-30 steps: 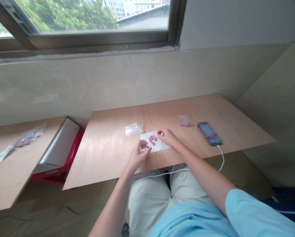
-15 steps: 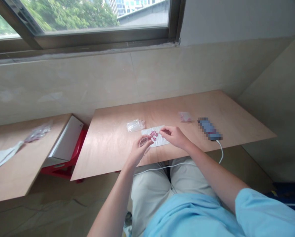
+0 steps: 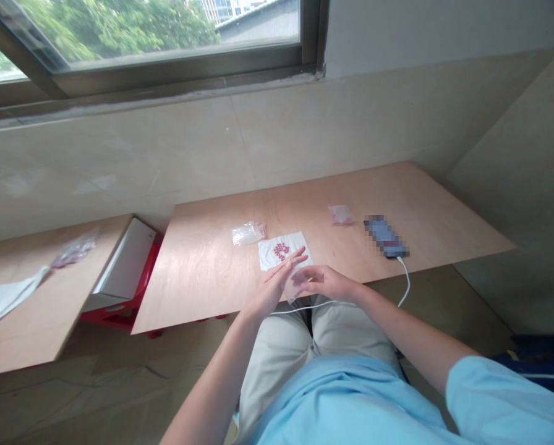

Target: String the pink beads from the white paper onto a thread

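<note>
Red beads on a white napkin, plywood desk under a window, left hand open and right hand curled beside it, hands nearly together, can't tell if anything's held.

Over the near edge of the pale plywood worktop, the flat-fingered left hand and curled right hand flank a blurred, clear plastic-looking piece, just before a white paper square bearing clustered red beads.
</note>
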The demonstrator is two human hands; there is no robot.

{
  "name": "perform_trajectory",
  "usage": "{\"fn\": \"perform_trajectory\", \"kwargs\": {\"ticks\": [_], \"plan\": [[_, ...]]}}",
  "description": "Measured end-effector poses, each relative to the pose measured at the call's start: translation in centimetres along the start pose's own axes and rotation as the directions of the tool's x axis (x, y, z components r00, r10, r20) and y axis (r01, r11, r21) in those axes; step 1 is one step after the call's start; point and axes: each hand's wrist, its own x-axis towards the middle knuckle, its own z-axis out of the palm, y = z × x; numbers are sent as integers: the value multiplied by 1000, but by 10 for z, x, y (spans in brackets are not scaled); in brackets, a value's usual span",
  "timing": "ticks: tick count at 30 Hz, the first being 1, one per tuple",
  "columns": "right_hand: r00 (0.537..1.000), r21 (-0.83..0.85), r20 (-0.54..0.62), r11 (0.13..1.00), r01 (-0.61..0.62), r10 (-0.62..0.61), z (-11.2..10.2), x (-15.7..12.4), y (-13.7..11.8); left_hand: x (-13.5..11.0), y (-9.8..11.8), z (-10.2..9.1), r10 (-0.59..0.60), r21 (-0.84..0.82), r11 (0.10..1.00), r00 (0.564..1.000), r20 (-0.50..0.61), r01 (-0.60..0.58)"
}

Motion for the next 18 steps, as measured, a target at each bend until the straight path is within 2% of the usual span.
{"fn": "perform_trajectory", "kwargs": {"ticks": [2, 3, 5, 7, 9, 12, 15, 18], "plan": [[995, 80, 99, 997, -9, 1, 4, -3, -6, -2, -1, 7, 0, 110, 994, 1000, 9, -1], [995, 76, 96, 997, -4, -3, 4, -5, -7, -4, -4, 8, 10, 166, 986, 1000, -4, -10], [1000, 27, 21, 1000, 14, -15, 2, -8, -6, -6, -14, 5, 54, 247, 968, 995, -87, -31], [997, -15, -76, 1000, 18, -19, -2, -9, -1, -8, -28, -2, 100, 260, 965, 971, -217, -41], [988, -37, -156, 999, 12, -17, -6, -9, 4, -9, -39, -9, 117, 255, 966, 953, -279, -43], [977, -63, -212, 998, -5, -8, -7, -7, 11, -10, -45, -16, 122, 277, 959, 965, -230, -55], [980, -71, -199, 997, -36, 22, -5, -8, 14, -11, -44, -17, 135, 320, 945, 970, -200, -66], [980, -155, -199, 987, -28, -3, -1, -8, 19, -13, -44, -17, 133, 323, 944, 972, -196, -65]]}}
